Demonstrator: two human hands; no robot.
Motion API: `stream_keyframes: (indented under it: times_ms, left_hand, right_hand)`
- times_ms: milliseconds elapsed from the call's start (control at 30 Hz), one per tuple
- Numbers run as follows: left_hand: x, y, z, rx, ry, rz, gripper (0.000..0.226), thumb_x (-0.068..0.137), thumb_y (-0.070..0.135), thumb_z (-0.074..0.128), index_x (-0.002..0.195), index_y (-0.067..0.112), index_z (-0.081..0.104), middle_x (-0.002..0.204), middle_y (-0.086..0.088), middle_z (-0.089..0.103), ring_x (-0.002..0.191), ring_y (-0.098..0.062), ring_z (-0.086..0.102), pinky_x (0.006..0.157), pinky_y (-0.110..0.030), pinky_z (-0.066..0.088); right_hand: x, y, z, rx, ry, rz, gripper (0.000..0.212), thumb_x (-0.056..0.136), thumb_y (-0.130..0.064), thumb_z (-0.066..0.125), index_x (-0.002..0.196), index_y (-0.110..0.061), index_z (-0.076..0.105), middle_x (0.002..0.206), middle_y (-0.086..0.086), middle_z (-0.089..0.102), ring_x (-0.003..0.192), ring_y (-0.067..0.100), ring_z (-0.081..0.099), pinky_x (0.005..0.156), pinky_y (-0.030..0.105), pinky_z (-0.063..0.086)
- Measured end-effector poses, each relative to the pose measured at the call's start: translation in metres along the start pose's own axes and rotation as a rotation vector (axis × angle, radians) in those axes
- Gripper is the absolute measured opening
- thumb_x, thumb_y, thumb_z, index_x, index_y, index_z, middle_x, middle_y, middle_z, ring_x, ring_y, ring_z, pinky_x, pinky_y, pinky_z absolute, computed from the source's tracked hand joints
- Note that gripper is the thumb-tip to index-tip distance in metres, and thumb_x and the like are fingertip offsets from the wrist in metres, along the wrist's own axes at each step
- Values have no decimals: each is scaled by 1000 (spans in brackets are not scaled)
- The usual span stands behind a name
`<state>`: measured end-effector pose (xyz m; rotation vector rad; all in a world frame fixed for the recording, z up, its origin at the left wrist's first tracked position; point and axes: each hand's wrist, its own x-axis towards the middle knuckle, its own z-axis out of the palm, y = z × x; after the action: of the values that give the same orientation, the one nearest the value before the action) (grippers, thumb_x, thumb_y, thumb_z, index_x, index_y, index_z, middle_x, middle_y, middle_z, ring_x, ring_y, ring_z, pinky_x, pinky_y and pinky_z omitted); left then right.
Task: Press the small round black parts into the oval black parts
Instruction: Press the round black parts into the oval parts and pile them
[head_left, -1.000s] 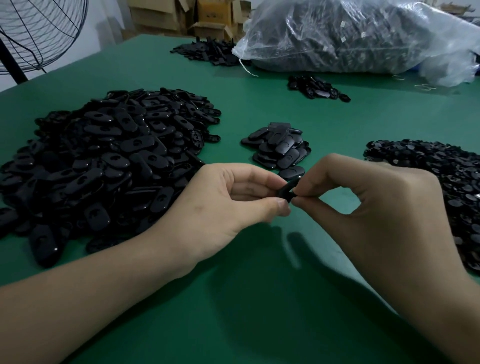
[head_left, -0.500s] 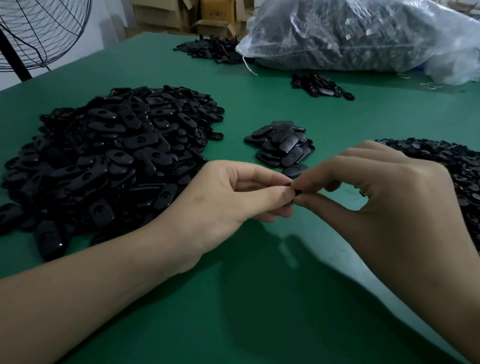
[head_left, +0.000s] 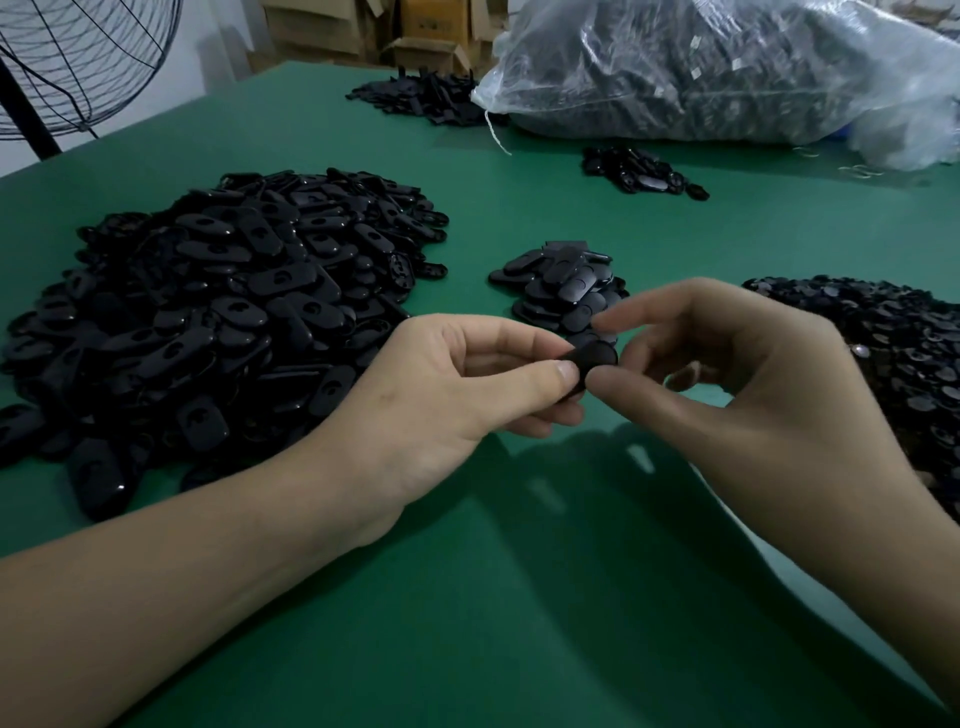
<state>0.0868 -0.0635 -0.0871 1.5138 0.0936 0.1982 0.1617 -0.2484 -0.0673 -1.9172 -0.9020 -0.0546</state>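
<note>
A green matte bench (head_left: 467, 597) stands in a storeroom, with a wire fan (head_left: 78, 67), cardboard boxes (head_left: 426, 31) and a crinkled clear bag (head_left: 701, 67) behind it. Glossy oval black parts (head_left: 208, 312) are heaped at left and small round black parts (head_left: 883, 353) at right. The left hand (head_left: 441, 405) pinches one smooth oval part (head_left: 592, 361) above the bench. The right hand (head_left: 753, 384) touches it by the thumb, forefinger lifted clear.
</note>
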Motion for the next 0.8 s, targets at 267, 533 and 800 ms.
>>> stream_keyframes:
  times_ms: [267, 533, 800]
  left_hand:
    - [-3, -1, 3, 54, -6, 118, 15, 83, -1, 77, 95, 8, 77, 88, -9, 80, 82, -19, 79, 76, -20, 59]
    - [-3, -1, 3, 219, -1, 205, 15, 85, 3, 80, 96, 13, 78, 89, -3, 81, 85, -17, 79, 83, -23, 60]
    - [-6, 1, 9, 58, 45, 224, 9, 83, 8, 78, 90, 13, 76, 87, -5, 81, 82, -19, 79, 78, -20, 60]
  right_hand:
    - [1, 1, 2, 493, -122, 268, 25, 66, -27, 80, 88, -15, 78, 78, 8, 77, 68, 11, 70, 69, 17, 54]
    - [2, 1, 0, 643, -163, 405, 29, 61, -22, 83, 87, -13, 74, 77, 12, 75, 67, 15, 67, 72, 19, 56]
    - [-1, -3, 7, 723, -121, 406, 35, 67, -19, 78, 98, -4, 72, 87, 12, 77, 71, 15, 67, 79, 26, 57]
